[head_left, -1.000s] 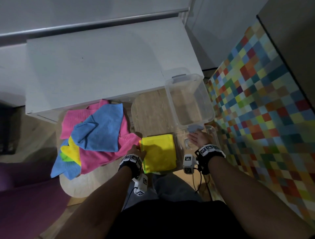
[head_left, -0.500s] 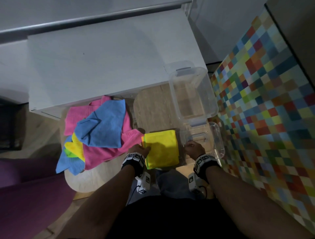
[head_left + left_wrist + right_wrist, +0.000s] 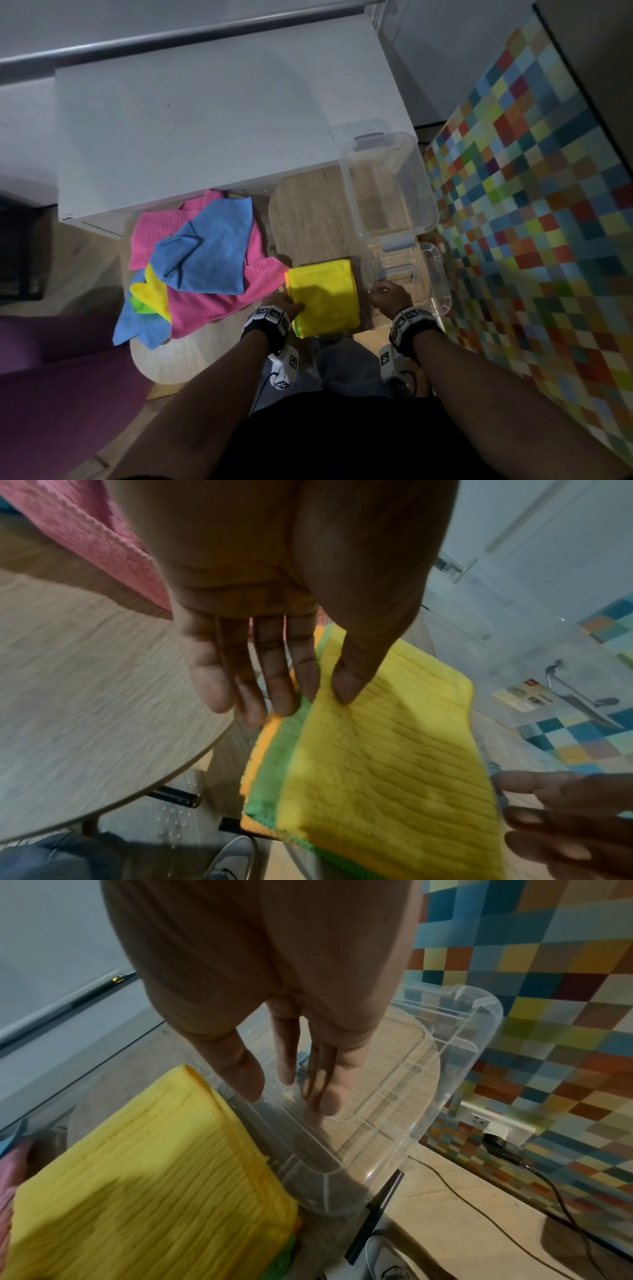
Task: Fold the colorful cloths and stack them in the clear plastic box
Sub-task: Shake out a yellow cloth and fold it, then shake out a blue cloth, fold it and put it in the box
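A folded stack of cloths (image 3: pixel 323 298), yellow on top with green and orange layers under it (image 3: pixel 377 764), lies at the near edge of the small wooden table (image 3: pixel 308 219). My left hand (image 3: pixel 291 306) pinches its left edge, thumb on the yellow top and fingers (image 3: pixel 287 696) against the layers below. To the stack's right, my right hand (image 3: pixel 380 294) hovers with straight fingers (image 3: pixel 322 1096) over the clear lid (image 3: pixel 428 274), holding nothing. The clear plastic box (image 3: pixel 387 185) stands open and empty behind the lid. Unfolded pink, blue and yellow cloths (image 3: pixel 202 263) lie heaped at the left.
A white cabinet top (image 3: pixel 205 137) lies behind the tables. The checkered multicoloured wall (image 3: pixel 531 222) runs along the right, with a socket and black cable (image 3: pixel 496 1139) low on it. The heap sits on a round wooden table (image 3: pixel 85 696). A purple cushion (image 3: pixel 51 377) is lower left.
My right hand has drawn back from the far end of the lid to beside the stack's right edge. My left hand has stayed at the stack's left edge, thumb now on top.
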The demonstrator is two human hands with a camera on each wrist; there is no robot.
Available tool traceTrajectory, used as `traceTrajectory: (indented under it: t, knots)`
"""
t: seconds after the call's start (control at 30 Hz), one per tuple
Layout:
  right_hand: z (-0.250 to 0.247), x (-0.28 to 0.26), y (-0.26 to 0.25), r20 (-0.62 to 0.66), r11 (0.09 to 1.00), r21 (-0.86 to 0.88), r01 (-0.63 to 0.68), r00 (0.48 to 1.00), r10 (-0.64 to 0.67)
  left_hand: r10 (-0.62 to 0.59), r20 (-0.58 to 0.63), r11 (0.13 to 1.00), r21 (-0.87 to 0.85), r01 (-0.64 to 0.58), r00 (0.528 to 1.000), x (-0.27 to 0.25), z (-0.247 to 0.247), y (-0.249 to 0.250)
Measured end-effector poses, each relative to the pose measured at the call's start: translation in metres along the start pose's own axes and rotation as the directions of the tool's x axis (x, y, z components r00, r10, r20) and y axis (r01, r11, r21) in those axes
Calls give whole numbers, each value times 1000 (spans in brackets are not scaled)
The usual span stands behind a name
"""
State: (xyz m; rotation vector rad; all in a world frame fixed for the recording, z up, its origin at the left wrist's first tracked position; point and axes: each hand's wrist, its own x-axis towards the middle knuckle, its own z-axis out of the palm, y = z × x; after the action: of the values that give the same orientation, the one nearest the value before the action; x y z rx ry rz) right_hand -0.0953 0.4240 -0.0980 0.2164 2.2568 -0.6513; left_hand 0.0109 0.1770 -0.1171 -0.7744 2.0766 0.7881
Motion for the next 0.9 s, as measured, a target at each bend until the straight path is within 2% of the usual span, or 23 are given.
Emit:
traceTrajectory:
  t: [0.17, 0.27, 0.33, 0.4, 0.47, 0.67, 0.73, 0.8, 0.83, 0.9]
  knots:
    - [-4, -15, -26, -42, 999, 43, 1, 999, 1, -48, -17, 995, -83, 47, 999, -7, -19, -7]
    - [5, -19, -55, 80, 997, 25, 74, 994, -76, -41, -179, 995, -100, 24, 983, -16, -52, -18]
    - [17, -22, -77, 150, 992, 1, 127, 981, -126, -45, -324, 998, -46, 32, 945, -25, -76, -30]
    - [31, -25, -99, 175, 987, -4, 162, 972, -159, -12, -464, 1000, -4, 11, 886, -32, -98, -45]
    - [49, -31, -121, 196, 985, 17, 173, 965, -173, 1, -547, 1000, 1, 0, 837, -36, -117, -65]
    - [98, -61, -187, 253, 967, 55, 250, 933, -256, -48, -714, 984, -152, -89, 699, -36, -168, -120]
    - [118, -65, -207, 275, 966, 72, 250, 926, -260, -59, -737, 980, -171, -101, 674, -30, -182, -136]
    - [133, -70, -222, 248, 964, 80, 254, 931, -267, -65, -731, 982, -167, -86, 680, -19, -194, -147]
    - [141, -70, -227, 225, 963, 77, 258, 937, -269, -81, -706, 983, -174, -61, 704, -15, -199, -151]
    - [153, -71, -236, 180, 963, 72, 260, 946, -269, -94, -617, 986, -164, -11, 781, -8, -207, -156]
